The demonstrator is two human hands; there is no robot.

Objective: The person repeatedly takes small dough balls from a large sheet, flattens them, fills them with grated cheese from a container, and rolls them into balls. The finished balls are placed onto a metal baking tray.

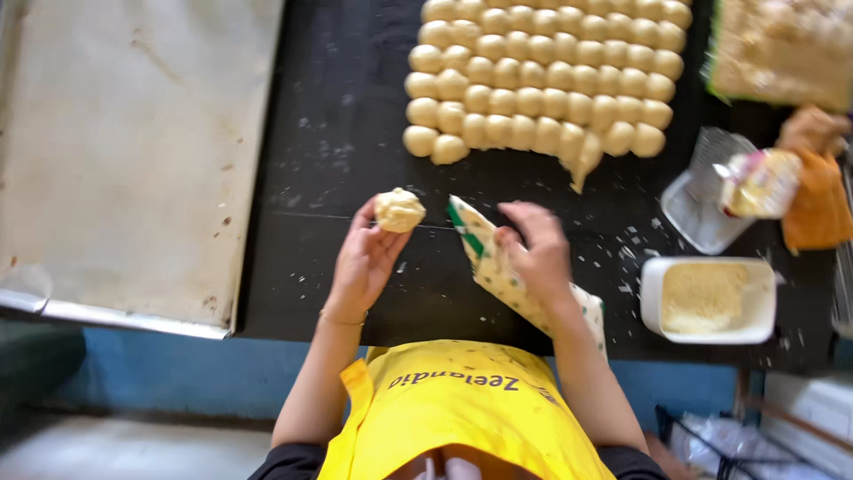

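Across the black bench (355,133) we note, largest first, a pale metal baking tray (124,151) at the left edge, lying bare of dough. At the far middle we see a block of dough balls (542,76) packed in touching rows. A white rectangular tub (653,302) of pale crumb sits at the right, with a clear plastic container (697,209) just beyond it.

Nearer the body we find a piping bag (498,267), printed with small dots and a green band at the tip. Its long axis runs diagonally, from the tip at upper left down to the lower right beneath the wrist. Our right hand (538,253) is clamped around the bag's upper half, fingers curled over it.

Smallest is the single dough piece (399,211). Our left hand (364,262) cups it at the fingertips, its grip closed lightly on the piece, palm turned up. The piece lies to the left of the bag's tip, near but apart from it. The left hand is the nearer one to the piece; the tip points toward it.
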